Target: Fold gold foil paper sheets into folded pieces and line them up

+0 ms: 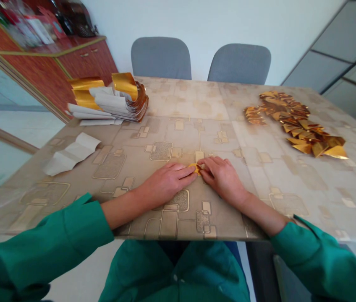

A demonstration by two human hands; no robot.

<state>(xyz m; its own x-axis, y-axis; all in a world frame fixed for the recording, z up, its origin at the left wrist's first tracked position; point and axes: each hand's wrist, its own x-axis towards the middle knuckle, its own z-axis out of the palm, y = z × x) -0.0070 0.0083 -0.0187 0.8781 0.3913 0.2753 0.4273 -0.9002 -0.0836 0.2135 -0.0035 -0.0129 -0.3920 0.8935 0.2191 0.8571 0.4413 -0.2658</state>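
While working near the middle of the front edge of the table [217, 140], have, leftmost, one loose sheet [72, 154] close to the left edge, pale side up, creased but lying open. Just beyond, toward the far left corner, see the stack [111, 105], thick and fanned, with gold and pale sides both showing. Judge that as the part left to fold, and by its bulk as a good deal of work.

Nearer the front edge, find the left hand [172, 179], fingers drawn together and clamped on the left end of a small gold piece [196, 168]. Have that piece low against the tabletop, midway between left and right edges. Cannot fairly tell the exact stage of the fold, with so much covered by fingertips. Just to the right, meet the right hand [223, 178], thumb and forefinger pinched on the other end.

Over by the right edge, toward the far right corner, see the folded pieces [300, 121], gold and pointed, in a long, crooked heap. Count those, most likely, as done: well under way, then, yet not finished.
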